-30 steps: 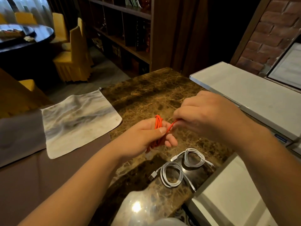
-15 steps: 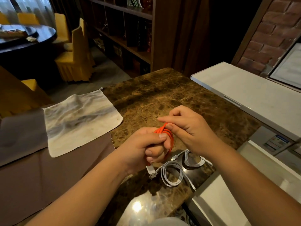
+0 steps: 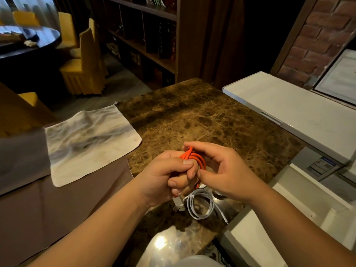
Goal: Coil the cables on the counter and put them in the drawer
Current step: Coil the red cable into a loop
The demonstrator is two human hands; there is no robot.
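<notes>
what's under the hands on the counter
A coiled white cable lies on the marble counter below the hands. A second one is mostly hidden by the right hand.

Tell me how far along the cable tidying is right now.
Done: one white cable already lies coiled on the marble counter; a second is mostly hidden behind the right hand. In hand: the left hand grips the orange cable bundle while the right hand's fingers work its loops. Left: nothing looks stowed yet, and no open drawer is clearly visible.
</notes>
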